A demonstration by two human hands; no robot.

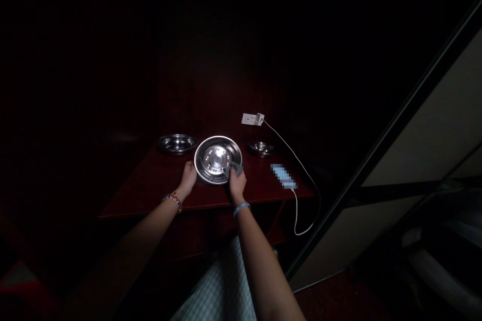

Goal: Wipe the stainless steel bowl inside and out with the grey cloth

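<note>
Steel plate (216,158) lies flat at the middle of the dark red wooden table (150,185), directly ahead of both hands and close to the near edge. The plate is round, so it has no long axis. The left hand (188,176) sits against its left rim with fingers curled; whether it actually grips the rim cannot be told. The right hand (237,183) is closed on a grey cloth (234,168), which is pressed to the plate's near right rim. Both hands are about equally close.

On the table, a steel bowl (176,143) stands left of the plate and a smaller steel dish (261,148) right of it. A phone (283,176) lies further right, joined by a white cable (301,165) to a power strip (251,119) behind. The room is dark.
</note>
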